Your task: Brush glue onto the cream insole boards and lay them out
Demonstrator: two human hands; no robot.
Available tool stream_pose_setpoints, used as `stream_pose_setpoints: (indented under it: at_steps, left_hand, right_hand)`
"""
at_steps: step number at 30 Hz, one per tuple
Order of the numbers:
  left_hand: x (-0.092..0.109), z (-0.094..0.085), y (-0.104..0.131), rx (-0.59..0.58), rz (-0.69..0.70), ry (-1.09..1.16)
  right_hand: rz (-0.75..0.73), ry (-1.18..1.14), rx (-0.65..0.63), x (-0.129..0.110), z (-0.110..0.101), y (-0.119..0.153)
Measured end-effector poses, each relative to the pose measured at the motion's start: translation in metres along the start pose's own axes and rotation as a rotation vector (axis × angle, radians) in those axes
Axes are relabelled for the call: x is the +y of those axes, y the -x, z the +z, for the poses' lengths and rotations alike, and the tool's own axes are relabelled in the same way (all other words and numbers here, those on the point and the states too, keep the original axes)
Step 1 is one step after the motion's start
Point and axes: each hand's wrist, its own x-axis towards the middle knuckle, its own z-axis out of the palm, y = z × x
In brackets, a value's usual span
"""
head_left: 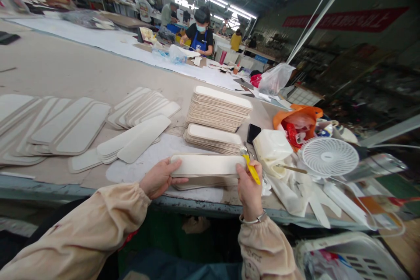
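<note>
Between my two hands is a long white panel [206, 165] with rounded corners. My left hand [161, 178] pinches its left end, thumb on top. The right end is gripped by my right hand [250, 186], which also holds a yellow-handled tool [252, 169]; its working end is too small to make out. Below the panel, partly hidden, lie more such pieces [203, 182] near the table edge. Just beyond stand a short stack of panels [213, 138] and a taller stack [218, 109].
Fanned panels [78, 129] cover the table's left side. On the right are a black phone [253, 133], a white plastic container [274, 144], a white fan [330, 156], an orange bag [295, 116] and loose strips. A co-worker in a blue apron [200, 43] works across the table.
</note>
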Motion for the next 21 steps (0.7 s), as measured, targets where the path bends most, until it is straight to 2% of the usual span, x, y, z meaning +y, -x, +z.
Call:
stream_pose_setpoints:
  at_steps: [6,9,13,17,21]
  left_hand:
    - [-0.007,0.007,0.001,-0.009,0.051,0.046]
    - [-0.012,0.011,0.003,-0.014,0.061,0.036]
    - [-0.016,0.013,0.008,-0.064,-0.019,-0.009]
    - [-0.026,0.016,0.017,-0.27,-0.16,-0.089]
    - [-0.049,0.023,0.025,-0.437,-0.265,-0.175]
  right_hand:
    - [0.269,-0.301,0.012,-0.005,0.007,-0.002]
    - [0.336,-0.377,0.043,-0.006,0.011,-0.004]
    - [0.3,-0.396,0.165,-0.008,0.014,-0.009]
    - [0.194,-0.377,0.189,-0.011,0.013,-0.015]
    - [0.097,-0.284,0.196,-0.011,0.013,-0.016]
